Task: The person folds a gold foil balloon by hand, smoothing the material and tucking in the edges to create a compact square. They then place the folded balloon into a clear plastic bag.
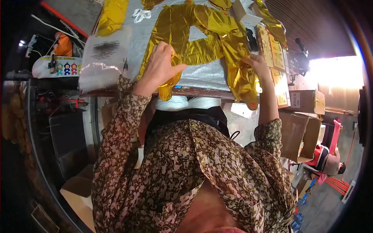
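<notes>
A large flat gold foil balloon (200,52), with an opening in its middle, lies on the table (196,77) and hangs a little over the near edge. My left hand (159,66) is on its left side, thumb and fingers apart, with crumpled foil beneath the palm. On the right side, my right hand (257,66) touches the foil with its fingers bent; whether they pinch it cannot be made out. A clear plastic bag with printing (103,54) lies left of the balloon.
Another gold foil piece (112,17) and a white string bundle (142,15) lie at the back left. A white box (247,12) and yellow printed packages (275,50) are at the right. Cardboard boxes (295,132) stand below right. A person (333,163) is farther right.
</notes>
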A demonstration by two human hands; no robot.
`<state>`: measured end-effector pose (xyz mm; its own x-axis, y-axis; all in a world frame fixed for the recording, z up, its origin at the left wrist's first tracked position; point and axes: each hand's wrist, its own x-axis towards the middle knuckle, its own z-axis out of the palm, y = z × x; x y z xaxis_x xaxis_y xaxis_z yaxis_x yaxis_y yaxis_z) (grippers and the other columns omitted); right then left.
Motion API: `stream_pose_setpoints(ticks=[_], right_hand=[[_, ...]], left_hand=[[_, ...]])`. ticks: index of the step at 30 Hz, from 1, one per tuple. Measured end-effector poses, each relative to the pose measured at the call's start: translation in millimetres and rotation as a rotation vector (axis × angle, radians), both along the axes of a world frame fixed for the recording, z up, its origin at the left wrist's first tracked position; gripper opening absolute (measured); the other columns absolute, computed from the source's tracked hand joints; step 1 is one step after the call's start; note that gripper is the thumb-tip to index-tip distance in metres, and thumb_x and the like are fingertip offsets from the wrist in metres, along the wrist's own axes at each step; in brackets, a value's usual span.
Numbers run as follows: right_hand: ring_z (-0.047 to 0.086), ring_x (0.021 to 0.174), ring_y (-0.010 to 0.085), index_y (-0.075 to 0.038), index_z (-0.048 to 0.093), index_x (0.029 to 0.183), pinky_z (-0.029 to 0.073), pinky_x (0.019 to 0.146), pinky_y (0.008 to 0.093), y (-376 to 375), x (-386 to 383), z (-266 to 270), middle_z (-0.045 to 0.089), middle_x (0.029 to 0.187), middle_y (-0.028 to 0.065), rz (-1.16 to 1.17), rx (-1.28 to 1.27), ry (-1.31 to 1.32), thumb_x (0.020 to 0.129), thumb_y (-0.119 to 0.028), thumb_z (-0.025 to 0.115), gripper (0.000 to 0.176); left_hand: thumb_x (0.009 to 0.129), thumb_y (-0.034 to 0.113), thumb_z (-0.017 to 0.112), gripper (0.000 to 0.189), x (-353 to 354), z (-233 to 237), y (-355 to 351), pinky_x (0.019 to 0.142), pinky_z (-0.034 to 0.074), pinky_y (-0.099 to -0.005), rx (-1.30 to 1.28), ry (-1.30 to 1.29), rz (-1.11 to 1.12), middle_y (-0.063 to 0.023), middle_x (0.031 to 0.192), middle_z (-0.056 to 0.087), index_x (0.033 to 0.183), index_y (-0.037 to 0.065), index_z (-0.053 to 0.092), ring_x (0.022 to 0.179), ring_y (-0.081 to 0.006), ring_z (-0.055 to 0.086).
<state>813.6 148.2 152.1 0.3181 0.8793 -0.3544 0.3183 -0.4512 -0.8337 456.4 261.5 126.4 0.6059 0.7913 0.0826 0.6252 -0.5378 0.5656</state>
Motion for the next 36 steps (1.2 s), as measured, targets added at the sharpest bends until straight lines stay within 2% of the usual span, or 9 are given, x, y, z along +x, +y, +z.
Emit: stream_pose_setpoints(ticks=[3,5,12,19,25,29,31,32,36], right_hand=[[0.064,0.075,0.0111,-0.002,0.074,0.087,0.049,0.07,0.028,5,21,-20,0.07,0.079,0.0037,0.107,0.075,-0.001,0.099,-0.023,0.063,0.026],[0.062,0.071,0.0112,-0.001,0.074,0.088,0.048,0.068,0.0276,2,15,-16,0.07,0.078,0.0033,-0.029,0.017,0.09,0.101,-0.025,0.062,0.03],[0.059,0.068,0.0076,-0.002,0.072,0.088,0.044,0.066,0.0251,-9,5,-14,0.068,0.077,0.0009,-0.013,0.08,0.117,0.098,-0.021,0.068,0.022],[0.059,0.067,0.0083,0.001,0.073,0.091,0.044,0.065,0.0255,-14,10,-28,0.068,0.076,0.001,0.006,0.096,0.024,0.1,-0.025,0.066,0.028],[0.057,0.066,0.0073,-0.006,0.068,0.082,0.044,0.063,0.0248,-22,-7,-13,0.066,0.073,-0.0009,-0.154,0.066,0.145,0.095,-0.022,0.074,0.021],[0.056,0.063,0.0076,-0.011,0.06,0.077,0.043,0.06,0.026,-27,-36,23,0.063,0.074,-0.002,-0.273,0.098,0.335,0.091,-0.021,0.078,0.025],[0.056,0.065,0.0077,-0.012,0.06,0.078,0.045,0.062,0.0258,-28,-44,32,0.061,0.073,-0.0029,-0.413,0.13,0.38,0.092,-0.019,0.078,0.024],[0.058,0.067,0.0081,-0.011,0.061,0.081,0.047,0.065,0.0261,-32,-14,4,0.061,0.075,-0.0025,-0.373,0.144,0.33,0.092,-0.019,0.076,0.019],[0.054,0.065,0.008,-0.009,0.064,0.086,0.041,0.061,0.0247,-33,-43,49,0.063,0.077,-0.0004,-0.36,0.296,0.322,0.089,-0.019,0.073,0.014]], left_hand=[[0.081,0.026,0.085,0.04,-2,-19,-1,0.084,0.05,-0.0433,0.185,-0.222,0.028,-0.0173,0.1,0.057,0.091,-0.002,0.058,0.096,-0.0363,0.059],[0.081,0.019,0.083,0.032,-4,-23,2,0.083,0.05,-0.0431,0.138,-0.282,0.041,-0.0166,0.097,0.058,0.09,-0.002,0.059,0.092,-0.0368,0.06],[0.08,0.015,0.082,0.026,-3,-20,6,0.086,0.051,-0.0442,0.061,-0.241,0.093,-0.0162,0.099,0.06,0.089,-0.002,0.063,0.098,-0.0366,0.063],[0.084,0.017,0.082,0.023,-9,-35,18,0.077,0.056,-0.0351,0.017,-0.391,0.067,-0.0101,0.098,0.065,0.088,0.0,0.068,0.088,-0.0246,0.069],[0.087,0.014,0.079,0.017,-23,-2,45,0.073,0.057,-0.029,-0.104,-0.372,0.102,-0.0082,0.088,0.073,0.089,-0.001,0.072,0.079,-0.0153,0.071],[0.087,0.012,0.075,0.013,-15,24,46,0.075,0.056,-0.0341,-0.009,-0.313,0.081,-0.0132,0.09,0.072,0.088,-0.001,0.073,0.083,-0.026,0.073],[0.084,0.01,0.071,0.012,-2,24,40,0.072,0.057,-0.042,0.263,-0.259,-0.037,-0.0145,0.088,0.068,0.081,-0.001,0.07,0.08,-0.0308,0.07],[0.083,0.005,0.067,0.009,7,31,28,0.073,0.056,-0.045,0.305,-0.191,-0.041,-0.0156,0.088,0.066,0.077,-0.002,0.068,0.08,-0.033,0.068],[0.083,0.002,0.065,0.008,30,37,4,0.077,0.058,-0.0444,0.266,-0.11,-0.09,-0.0183,0.093,0.067,0.079,-0.004,0.069,0.083,-0.0354,0.069]])
